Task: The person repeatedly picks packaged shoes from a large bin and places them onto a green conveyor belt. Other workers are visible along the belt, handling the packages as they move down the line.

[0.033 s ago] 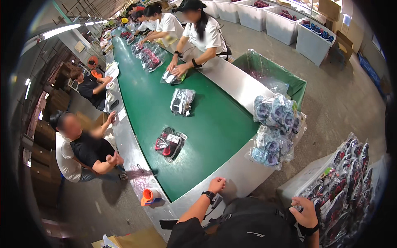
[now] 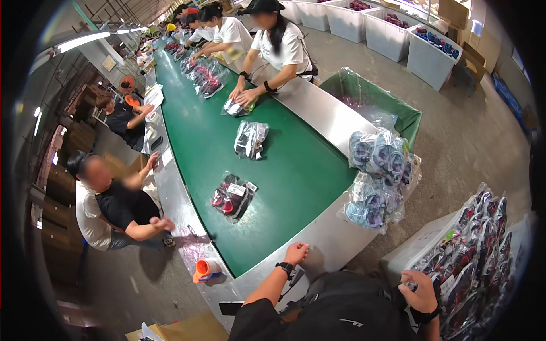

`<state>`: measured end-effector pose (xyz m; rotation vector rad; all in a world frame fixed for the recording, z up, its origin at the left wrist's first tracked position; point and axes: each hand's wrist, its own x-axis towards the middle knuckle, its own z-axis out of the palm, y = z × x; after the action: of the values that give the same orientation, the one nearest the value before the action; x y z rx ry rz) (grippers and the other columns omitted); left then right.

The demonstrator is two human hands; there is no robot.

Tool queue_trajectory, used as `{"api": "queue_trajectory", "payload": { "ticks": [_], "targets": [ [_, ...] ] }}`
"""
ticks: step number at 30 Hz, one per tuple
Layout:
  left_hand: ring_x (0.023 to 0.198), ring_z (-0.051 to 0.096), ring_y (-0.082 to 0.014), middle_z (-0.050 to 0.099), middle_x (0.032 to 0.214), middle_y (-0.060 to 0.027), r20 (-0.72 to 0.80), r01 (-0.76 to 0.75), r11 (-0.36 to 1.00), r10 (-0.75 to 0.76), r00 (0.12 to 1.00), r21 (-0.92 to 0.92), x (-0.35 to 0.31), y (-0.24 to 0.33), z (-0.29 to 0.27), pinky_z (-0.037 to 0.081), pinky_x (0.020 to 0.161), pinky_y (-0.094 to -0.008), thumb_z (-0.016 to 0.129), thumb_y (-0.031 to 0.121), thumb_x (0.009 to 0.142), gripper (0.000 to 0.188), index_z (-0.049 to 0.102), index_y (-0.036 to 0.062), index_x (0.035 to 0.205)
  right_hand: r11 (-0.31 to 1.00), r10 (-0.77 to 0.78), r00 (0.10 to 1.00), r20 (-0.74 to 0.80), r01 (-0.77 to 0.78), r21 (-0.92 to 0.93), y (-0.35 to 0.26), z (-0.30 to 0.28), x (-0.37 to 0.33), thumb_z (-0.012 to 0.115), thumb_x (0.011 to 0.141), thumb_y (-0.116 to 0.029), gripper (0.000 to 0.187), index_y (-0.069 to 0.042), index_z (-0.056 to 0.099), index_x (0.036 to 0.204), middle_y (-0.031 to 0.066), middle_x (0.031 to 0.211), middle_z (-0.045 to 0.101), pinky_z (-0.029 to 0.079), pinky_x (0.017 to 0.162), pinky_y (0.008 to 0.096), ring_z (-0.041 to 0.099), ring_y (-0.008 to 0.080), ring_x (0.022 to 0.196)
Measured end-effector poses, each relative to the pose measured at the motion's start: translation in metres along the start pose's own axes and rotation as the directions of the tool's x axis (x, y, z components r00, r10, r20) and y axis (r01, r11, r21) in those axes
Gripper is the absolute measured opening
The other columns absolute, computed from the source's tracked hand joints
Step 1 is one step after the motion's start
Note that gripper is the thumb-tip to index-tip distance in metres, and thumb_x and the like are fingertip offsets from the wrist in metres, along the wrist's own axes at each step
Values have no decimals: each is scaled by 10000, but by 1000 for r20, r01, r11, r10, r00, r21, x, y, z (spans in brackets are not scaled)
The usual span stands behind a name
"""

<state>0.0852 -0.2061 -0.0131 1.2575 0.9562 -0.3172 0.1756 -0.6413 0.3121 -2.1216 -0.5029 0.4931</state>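
The left hand rests knuckles-down on the steel rim at the near end of the green conveyor belt, fingers curled and grasping nothing. The right hand, at about four o'clock from it, reaches into a white bin packed with bagged dark shoes; whether it grips a bag I cannot tell. On the belt, at eleven o'clock from the left hand, lies a clear bag of red-and-black shoes, with a bag of black-and-white shoes farther up. Bagged light-blue shoes are piled at the belt's right edge, at one o'clock.
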Motion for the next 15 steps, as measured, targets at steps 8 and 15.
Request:
{"api": "queue_trajectory", "payload": {
  "ticks": [8,15],
  "targets": [
    [652,647,-185,687,741,-46,-350,-250,946,311,884,208,34,57,-97,530,607,-335,739,242,917,314,700,12,1127,999,49,998,38,-49,-9,-4,14,17,781,828,-46,420,35,657,1220,143,990,698,557,843,341,703,256,914],
    [1209,533,-416,607,1246,-229,-668,-116,763,619,413,636,39,114,-188,399,1084,-508,727,212,793,477,644,35,1228,995,95,994,59,-94,-19,-1,29,30,798,806,-75,421,45,658,1185,156,933,712,565,814,352,721,277,852]
  ]
}}
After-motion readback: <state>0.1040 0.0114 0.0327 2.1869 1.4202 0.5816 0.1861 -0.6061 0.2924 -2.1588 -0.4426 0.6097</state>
